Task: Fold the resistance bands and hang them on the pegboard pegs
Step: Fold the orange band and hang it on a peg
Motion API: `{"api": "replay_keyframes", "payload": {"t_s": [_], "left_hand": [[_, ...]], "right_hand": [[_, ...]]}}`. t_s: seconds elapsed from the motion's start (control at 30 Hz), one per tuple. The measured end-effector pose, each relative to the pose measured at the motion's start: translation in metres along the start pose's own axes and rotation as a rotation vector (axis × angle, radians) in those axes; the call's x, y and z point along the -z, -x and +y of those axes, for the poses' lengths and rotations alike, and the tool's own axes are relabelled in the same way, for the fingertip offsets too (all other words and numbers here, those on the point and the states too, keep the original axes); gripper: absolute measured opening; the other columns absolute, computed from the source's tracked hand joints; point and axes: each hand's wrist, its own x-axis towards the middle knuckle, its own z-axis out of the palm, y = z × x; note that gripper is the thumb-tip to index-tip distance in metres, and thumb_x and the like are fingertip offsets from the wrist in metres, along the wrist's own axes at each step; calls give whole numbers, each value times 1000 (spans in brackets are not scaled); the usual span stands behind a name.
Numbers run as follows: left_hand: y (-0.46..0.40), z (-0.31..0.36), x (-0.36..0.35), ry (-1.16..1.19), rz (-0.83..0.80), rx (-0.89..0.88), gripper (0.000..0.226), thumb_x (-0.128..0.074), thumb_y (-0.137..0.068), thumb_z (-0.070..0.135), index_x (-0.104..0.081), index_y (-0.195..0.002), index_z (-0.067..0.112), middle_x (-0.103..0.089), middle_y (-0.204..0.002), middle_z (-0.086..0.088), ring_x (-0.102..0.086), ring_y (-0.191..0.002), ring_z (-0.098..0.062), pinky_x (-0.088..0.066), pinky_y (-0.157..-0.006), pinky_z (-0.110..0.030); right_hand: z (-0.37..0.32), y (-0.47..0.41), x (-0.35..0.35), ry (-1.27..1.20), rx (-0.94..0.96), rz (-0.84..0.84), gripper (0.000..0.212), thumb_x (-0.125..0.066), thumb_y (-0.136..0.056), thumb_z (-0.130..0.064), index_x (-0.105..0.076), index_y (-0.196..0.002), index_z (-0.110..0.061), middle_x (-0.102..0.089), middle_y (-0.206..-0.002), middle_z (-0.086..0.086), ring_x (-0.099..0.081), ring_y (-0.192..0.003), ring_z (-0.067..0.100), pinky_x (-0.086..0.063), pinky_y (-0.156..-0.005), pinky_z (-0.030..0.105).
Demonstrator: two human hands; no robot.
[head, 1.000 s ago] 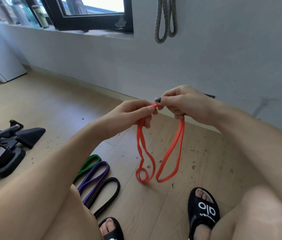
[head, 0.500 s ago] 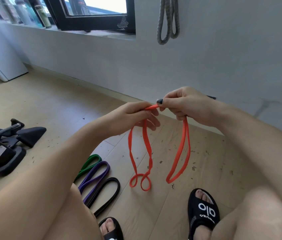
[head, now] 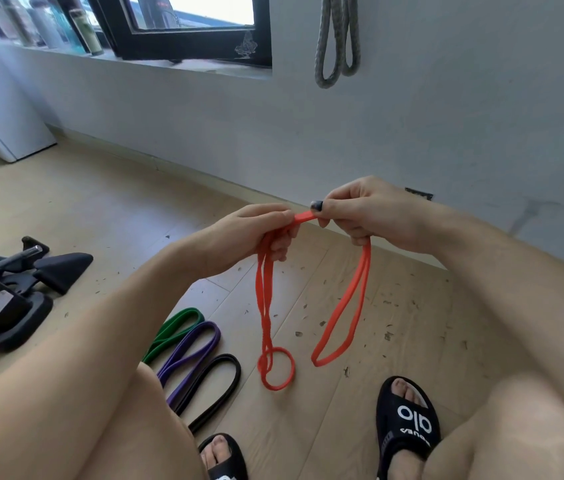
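Observation:
An orange resistance band [head: 343, 311] hangs in two long loops between my hands, above the wooden floor. My left hand [head: 260, 237] grips the left loop, whose lower end curls into a small ring near the floor. My right hand [head: 360, 211] pinches the band's top between thumb and fingers, and the right loop drops from it. A short stretch of band spans the gap between both hands. A grey band [head: 337, 39] hangs folded on the wall above; its peg is out of frame. Green [head: 176, 332], purple [head: 192, 356] and black [head: 214, 388] bands lie side by side on the floor.
My knees and two black sandals [head: 408, 424] fill the bottom of the view. A black metal exercise-machine base [head: 7, 289] stands at the left. A white cabinet [head: 0, 109] is at the far left, and bottles [head: 90, 29] line the window sill.
My hands have drawn slightly apart, exposing a short stretch of band between them. The left loop has narrowed and its strands hang closer together.

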Motion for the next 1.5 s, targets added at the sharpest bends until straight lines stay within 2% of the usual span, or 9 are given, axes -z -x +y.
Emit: {"api": "replay_keyframes", "payload": {"t_s": [0.1, 0.27, 0.43, 0.7, 0.8, 1.0, 1.2, 1.33, 1.5], "left_hand": [[1, 1, 2, -53, -14, 7, 33, -37, -112, 21, -60, -90, 11, -47, -70, 1, -54, -66, -14, -53, -90, -43], [3, 4, 6, -126, -9, 18, 31, -40, -111, 23, -62, -94, 11, -46, -70, 4, -42, -66, -12, -44, -69, -24], [1, 2, -2, -170, 65, -41, 32, -42, -111, 25, -63, -93, 10, -46, -73, 1, -41, -67, -12, -41, -66, -23], [7, -3, 8, -111, -8, 0, 34, -42, -110, 31, -65, -96, 10, -56, -82, -4, -52, -77, -22, -51, -83, -35], [8, -5, 13, -153, -10, 18, 33, -39, -111, 29, -65, -101, 11, -56, -78, 2, -53, -74, -17, -53, -89, -36], [6, -6, 14, -175, -10, 52, 23, -52, -98, 32, -66, -92, 16, -52, -78, -2, -50, -74, -15, -47, -79, -33], [6, -1, 7, -163, -28, 50, 34, -43, -110, 19, -58, -80, 18, -38, -69, 5, -38, -62, -11, -44, -69, -25], [6, 3, 1, -137, -50, 48, 33, -43, -111, 22, -56, -82, 12, -37, -69, 2, -38, -62, -13, -44, -64, -21], [11, -2, 7, -111, -73, 122, 42, -38, -111, 35, -66, -103, 5, -60, -79, -4, -58, -72, -16, -54, -79, -28]], "right_hand": [[0, 2, 2, 5, 0, -29, 36, -58, -103, -35, -68, -90, -3, -38, -58, -4, -32, -52, 11, -36, -52, 21], [1, 4, 4, 25, -26, -62, 37, -58, -102, -37, -69, -87, -6, -54, -62, 2, -48, -55, 15, -47, -57, 24], [-3, 3, -5, 19, -53, -89, 30, -56, -103, -35, -72, -103, -9, -73, -90, 7, -62, -73, 18, -55, -71, 30], [-3, 0, 1, 10, 10, -79, 21, -62, -100, -23, -71, -96, -4, -50, -66, -2, -44, -59, 12, -44, -61, 28], [2, 3, 15, -21, 4, -44, 19, -62, -99, -23, -72, -91, -8, -45, -61, -5, -39, -57, 13, -39, -61, 29], [9, 2, 18, 55, -43, -42, 20, -66, -96, -23, -73, -95, -4, -53, -69, 4, -48, -62, 13, -47, -64, 28], [6, 1, 7, 31, -92, -121, 21, -59, -101, -26, -72, -105, -10, -71, -84, 3, -60, -72, 18, -53, -73, 30], [0, -3, -5, 93, -35, -138, 23, -60, -102, -25, -71, -100, -5, -61, -75, 4, -56, -67, 16, -51, -70, 31], [1, -1, 0, 54, -26, -141, 24, -59, -103, -25, -70, -89, -9, -45, -67, -2, -39, -58, 11, -41, -62, 28]]}}
